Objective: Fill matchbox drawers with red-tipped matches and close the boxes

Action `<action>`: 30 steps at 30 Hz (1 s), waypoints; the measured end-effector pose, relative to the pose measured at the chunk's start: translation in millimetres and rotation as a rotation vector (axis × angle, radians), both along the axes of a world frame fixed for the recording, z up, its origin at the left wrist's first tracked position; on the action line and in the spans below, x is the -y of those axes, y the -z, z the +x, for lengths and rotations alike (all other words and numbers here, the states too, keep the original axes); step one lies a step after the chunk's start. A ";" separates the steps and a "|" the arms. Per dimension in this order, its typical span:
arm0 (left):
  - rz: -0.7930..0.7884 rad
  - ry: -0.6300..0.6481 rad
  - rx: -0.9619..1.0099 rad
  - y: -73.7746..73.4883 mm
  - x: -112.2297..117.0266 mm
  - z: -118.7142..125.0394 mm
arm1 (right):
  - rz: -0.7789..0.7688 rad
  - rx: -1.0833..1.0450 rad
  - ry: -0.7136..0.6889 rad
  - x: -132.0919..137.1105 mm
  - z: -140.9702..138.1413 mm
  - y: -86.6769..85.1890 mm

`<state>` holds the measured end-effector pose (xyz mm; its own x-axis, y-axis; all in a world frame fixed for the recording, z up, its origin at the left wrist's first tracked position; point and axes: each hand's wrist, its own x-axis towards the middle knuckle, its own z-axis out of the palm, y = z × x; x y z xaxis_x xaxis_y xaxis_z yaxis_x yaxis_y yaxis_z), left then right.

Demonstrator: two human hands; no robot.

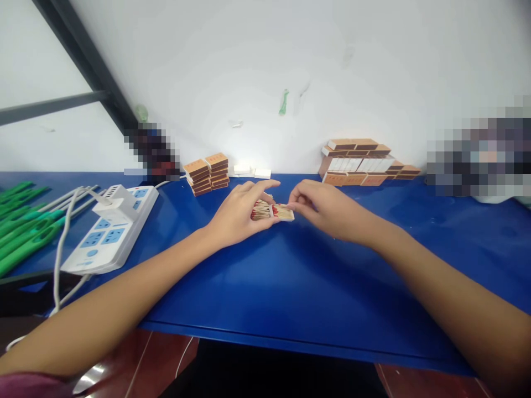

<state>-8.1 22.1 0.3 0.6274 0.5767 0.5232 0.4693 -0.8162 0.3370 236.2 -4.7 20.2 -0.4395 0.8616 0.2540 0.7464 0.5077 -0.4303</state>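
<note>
My left hand point(234, 215) curls around a bunch of wooden matches point(260, 209) with red heads, its index finger stretched out above them and its thumb along the near side. Against that bunch, just above the blue table, is a small white matchbox tray point(287, 217) with more red-headed matches lying in it. The left thumb reaches the tray's near edge. My right hand point(327, 207) is closed in a pinch at the tray's right end, its fingertips by the matches; whatever sits between them is too small to make out.
Stacked matchboxes point(207, 172) stand against the wall on the left, a larger stack point(357, 163) on the right. White trays point(262, 173) lie between them. A power strip point(112, 235) with a plugged-in charger and cables is at left, beside green-handled tools point(31, 232). The blue table point(265, 298) ends at the front.
</note>
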 end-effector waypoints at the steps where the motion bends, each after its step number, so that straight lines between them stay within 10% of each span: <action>1: -0.005 0.017 0.002 -0.1 0.8 0.5 | 0.012 -0.002 -0.008 0.7 -2.4 1.5; 30: -0.021 0.060 0.048 -1.7 3.6 2.1 | 0.003 0.059 -0.052 6.1 -4.5 -3.4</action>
<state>-6.0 18.5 1.9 0.6357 0.5501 0.5416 0.4030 -0.8348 0.3750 231.7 -10.7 23.6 -0.4980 0.8366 0.2284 0.7431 0.5474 -0.3848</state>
